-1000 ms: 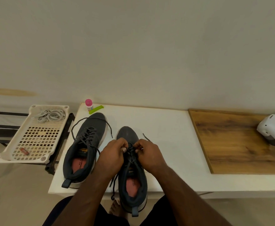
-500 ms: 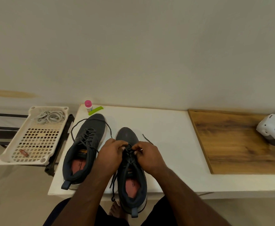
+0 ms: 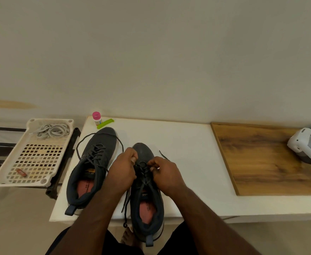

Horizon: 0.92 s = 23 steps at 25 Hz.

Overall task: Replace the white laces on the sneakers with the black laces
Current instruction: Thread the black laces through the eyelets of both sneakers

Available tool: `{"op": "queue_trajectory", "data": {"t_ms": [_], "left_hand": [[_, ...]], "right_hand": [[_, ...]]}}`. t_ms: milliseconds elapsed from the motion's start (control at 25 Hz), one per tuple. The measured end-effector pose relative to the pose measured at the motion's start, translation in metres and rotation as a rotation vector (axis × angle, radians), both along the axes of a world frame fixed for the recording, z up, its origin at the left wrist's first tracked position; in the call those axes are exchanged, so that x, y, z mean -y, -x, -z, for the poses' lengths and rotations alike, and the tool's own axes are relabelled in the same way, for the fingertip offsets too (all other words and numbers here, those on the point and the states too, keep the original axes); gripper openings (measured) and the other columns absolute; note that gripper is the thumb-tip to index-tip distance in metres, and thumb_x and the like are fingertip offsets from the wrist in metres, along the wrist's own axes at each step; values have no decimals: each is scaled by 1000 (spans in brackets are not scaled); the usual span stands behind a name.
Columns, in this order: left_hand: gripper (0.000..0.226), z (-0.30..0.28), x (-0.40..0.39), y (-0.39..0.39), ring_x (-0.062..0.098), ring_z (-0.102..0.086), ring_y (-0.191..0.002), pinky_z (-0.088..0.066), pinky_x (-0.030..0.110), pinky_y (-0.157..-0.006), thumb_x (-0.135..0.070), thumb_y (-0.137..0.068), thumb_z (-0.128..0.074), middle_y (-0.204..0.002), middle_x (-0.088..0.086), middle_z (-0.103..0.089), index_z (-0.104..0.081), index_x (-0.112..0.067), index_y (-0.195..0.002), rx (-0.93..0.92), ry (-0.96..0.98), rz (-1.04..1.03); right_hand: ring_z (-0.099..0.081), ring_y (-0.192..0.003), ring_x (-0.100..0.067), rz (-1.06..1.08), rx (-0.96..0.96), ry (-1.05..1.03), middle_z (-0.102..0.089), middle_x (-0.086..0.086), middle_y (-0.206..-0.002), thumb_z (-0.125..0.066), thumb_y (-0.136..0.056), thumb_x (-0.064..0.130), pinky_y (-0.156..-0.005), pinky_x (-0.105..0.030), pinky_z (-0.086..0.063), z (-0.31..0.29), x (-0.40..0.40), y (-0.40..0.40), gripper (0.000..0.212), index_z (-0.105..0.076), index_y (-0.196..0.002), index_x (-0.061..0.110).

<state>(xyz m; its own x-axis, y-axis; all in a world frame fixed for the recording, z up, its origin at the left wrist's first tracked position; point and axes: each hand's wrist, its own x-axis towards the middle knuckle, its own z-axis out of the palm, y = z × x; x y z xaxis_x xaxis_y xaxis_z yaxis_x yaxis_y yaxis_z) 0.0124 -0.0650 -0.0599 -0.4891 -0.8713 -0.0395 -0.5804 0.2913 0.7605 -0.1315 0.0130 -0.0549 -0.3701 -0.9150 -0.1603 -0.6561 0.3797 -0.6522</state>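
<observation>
**Two hands at the laces of the nearer sneaker**

Two dark sneakers sit at the left end of the white tabletop (image 3: 184,153). The right sneaker (image 3: 147,203) overhangs the near edge at its heel; the left sneaker (image 3: 90,170) lies close to the tabletop's left edge. Bare white surface runs from the right sneaker to the wooden board (image 3: 261,159).

Both sneakers lie lengthwise, toes toward the wall, heels toward the person; the left one angles slightly rightward at the toe. The left hand (image 3: 122,173) and right hand (image 3: 166,174) flank the right sneaker's lacing, each grip closed, fingers curled and pinching the black lace (image 3: 143,167) at the eyelets. A loose end (image 3: 126,203) hangs past the near edge; another (image 3: 163,155) trails right of the toe. The left sneaker carries black lacing with a loop (image 3: 81,144) spilling outward.

White laces (image 3: 52,130) lie bundled in the perforated tray (image 3: 7,178) to the left. A pink-capped bottle (image 3: 96,118) and green stick (image 3: 105,123) stand beyond the left toe. A white device (image 3: 305,146) rests on the board's right end.
</observation>
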Motion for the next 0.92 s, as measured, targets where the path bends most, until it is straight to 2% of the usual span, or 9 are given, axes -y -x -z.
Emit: {"op": "queue_trajectory", "data": {"t_ms": [80,160,280,360,440,520,720,840,920], "left_hand": [[25,-1,4,-4,18,-59,-70,-54,38,-65,-5,-94,-45,-86,1,-53,-54,-28,-90,10,-3,50],[26,-3,5,-5,11,-54,-80,-47,24,-72,-5,-92,-55,-92,-6,-49,-64,-28,-97,97,11,116],[22,-3,3,0,6,-47,-77,-34,15,-65,-8,-90,-57,-92,-7,-48,-64,-28,-91,167,51,122],[24,-2,2,2,5,-49,-72,-38,18,-63,-8,-90,-54,-87,-8,-51,-55,-31,-83,159,61,82],[24,-1,3,1,10,-58,-71,-50,31,-66,-7,-91,-53,-84,-6,-56,-52,-29,-80,93,7,44],[24,-1,2,-1,15,-61,-71,-54,40,-70,-7,-91,-53,-84,-3,-59,-55,-28,-80,63,-25,47],[20,-1,1,-6,14,-62,-74,-55,40,-75,-9,-92,-55,-88,-4,-59,-60,-27,-87,34,-34,61],[19,1,1,-5,13,-63,-78,-55,39,-81,-11,-93,-55,-96,-4,-62,-66,-26,-97,53,-55,66],[21,0,0,-6,13,-65,-79,-56,38,-82,-9,-93,-56,-98,-4,-64,-68,-24,-102,41,-71,57]], "right_hand": [[-64,-98,-13,-5,-3,17,-71,4,-107,-54,-94,11,-91,-32,-53,0,0,-1,23,-69,-109,22],[-64,-97,-13,-6,-6,25,-71,4,-106,-54,-94,11,-91,-32,-53,0,0,-1,23,-70,-108,22],[-64,-96,-12,-11,-10,28,-71,5,-106,-55,-95,12,-91,-32,-53,0,-1,-1,23,-70,-108,22],[-64,-96,-12,-10,-15,29,-71,6,-107,-55,-95,12,-91,-32,-53,-1,0,0,22,-70,-108,23],[-65,-98,-12,-17,-17,30,-72,5,-108,-57,-94,13,-91,-31,-52,-2,0,0,23,-71,-109,23],[-65,-100,-14,-51,-41,20,-71,2,-109,-55,-94,12,-92,-31,-52,-2,2,0,27,-72,-111,23],[-60,-89,-20,-140,-176,-30,-62,-1,-99,-49,-92,10,-80,-32,-50,-4,10,-3,27,-70,-104,23],[-56,-86,-20,-121,-137,17,-54,1,-100,-46,-93,10,-79,-36,-49,-2,8,-4,20,-60,-100,22],[-56,-88,-17,-103,-115,38,-56,1,-101,-48,-93,9,-81,-37,-50,0,6,-3,18,-60,-99,21]]}}
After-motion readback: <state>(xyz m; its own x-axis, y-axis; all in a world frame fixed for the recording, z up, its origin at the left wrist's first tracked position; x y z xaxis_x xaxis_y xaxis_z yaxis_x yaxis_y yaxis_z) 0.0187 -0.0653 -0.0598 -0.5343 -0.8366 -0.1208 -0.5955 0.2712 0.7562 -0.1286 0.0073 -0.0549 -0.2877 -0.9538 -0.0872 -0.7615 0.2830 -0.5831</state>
